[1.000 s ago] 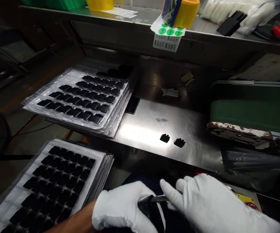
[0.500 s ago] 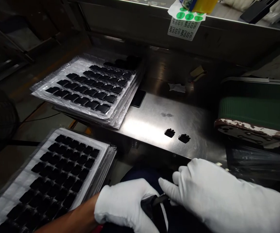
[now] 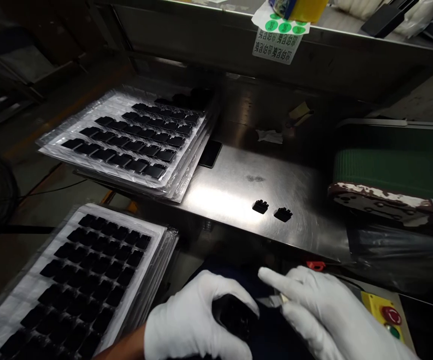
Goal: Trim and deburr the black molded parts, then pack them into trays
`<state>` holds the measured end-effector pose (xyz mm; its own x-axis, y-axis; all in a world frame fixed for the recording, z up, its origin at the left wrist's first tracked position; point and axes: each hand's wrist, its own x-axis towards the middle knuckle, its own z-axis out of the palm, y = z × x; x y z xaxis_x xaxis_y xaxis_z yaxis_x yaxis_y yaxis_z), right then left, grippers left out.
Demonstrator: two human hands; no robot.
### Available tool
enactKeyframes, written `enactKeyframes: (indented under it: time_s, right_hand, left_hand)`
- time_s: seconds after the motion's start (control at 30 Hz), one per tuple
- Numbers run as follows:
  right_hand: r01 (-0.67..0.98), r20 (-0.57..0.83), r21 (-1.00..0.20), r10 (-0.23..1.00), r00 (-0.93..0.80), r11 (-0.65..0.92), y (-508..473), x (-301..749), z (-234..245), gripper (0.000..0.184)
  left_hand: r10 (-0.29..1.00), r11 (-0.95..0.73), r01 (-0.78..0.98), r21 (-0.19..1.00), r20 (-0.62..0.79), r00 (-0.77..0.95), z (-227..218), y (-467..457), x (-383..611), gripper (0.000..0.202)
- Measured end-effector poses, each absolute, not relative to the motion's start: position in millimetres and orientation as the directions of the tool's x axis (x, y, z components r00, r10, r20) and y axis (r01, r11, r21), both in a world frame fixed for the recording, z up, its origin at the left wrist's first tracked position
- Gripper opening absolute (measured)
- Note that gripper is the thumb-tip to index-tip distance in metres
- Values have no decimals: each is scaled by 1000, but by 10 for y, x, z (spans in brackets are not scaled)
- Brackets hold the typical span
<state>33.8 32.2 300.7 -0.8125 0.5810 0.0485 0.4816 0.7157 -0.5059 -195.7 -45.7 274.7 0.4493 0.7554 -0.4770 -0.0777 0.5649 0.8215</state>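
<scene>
Both my hands wear white gloves and work below the table's front edge. My left hand [image 3: 193, 320] is closed around a small black part [image 3: 237, 315]. My right hand [image 3: 321, 312] pinches a thin metal tool [image 3: 272, 300], its tip at the black part, with the forefinger stretched out above it. Two small black parts [image 3: 260, 206] [image 3: 283, 214] lie side by side on the steel table [image 3: 224, 190], above my hands.
A stack of clear trays [image 3: 129, 142] with rows of black parts sits on the table's left. Another filled tray stack [image 3: 77, 280] is lower left. A green conveyor belt [image 3: 392, 162] runs at the right. A yellow box with a red button [image 3: 387, 315] is lower right. A shelf [image 3: 314, 35] overhangs the back.
The view has shifted a little. My right hand has moved down and right, its forefinger now lifted. My left hand has curled tighter over the black part.
</scene>
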Motion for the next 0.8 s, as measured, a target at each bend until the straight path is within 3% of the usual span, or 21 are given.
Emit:
enactKeyframes:
  time_s: [0.13,0.23,0.5,0.63,0.8]
  right_hand:
    - [461,159,-172,487,-859,870,96,247,2890,38]
    - [466,189,-9,459,-868,885,55,170,2889,33]
    - [452,122,-38,453,-883,891,88,164,2961,26]
    - [447,32,-69,449,-893,892,87,134,3013,17]
    - [487,21,-61,489,-872,871,78,81,3017,23]
  left_hand:
    - [902,285,-132,949,-219,372,2590,-382,-1903,34]
    - [914,229,-137,964,-164,372,2545,-316,-1850,28]
    - [900,171,-48,984,-136,414,2573,-221,-1794,29]
    - [888,86,-74,994,-43,458,2572,-195,-1776,29]
    - [934,-11,-83,996,40,354,2533,-258,-1724,32]
